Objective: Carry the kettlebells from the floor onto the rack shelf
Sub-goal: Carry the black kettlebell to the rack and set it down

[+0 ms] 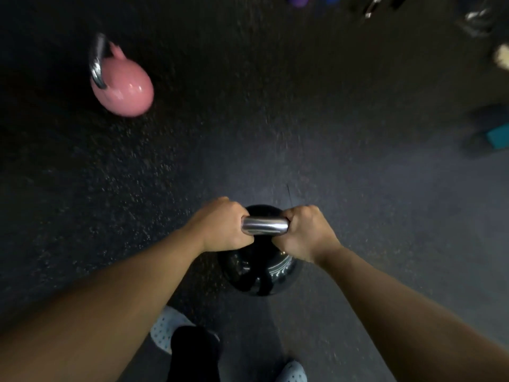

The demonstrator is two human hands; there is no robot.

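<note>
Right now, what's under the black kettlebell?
Dark speckled floor shows all around the black kettlebell. Whether it rests on the floor or hangs clear is hidden by its own body. Both hands, left hand and right hand, grip its steel handle.

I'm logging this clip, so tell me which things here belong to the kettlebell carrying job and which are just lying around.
Job:
black kettlebell, both hands on its handle: left hand, right hand
pink kettlebell on the floor

Lying about:
teal block
purple object, too blurred to identify
</note>
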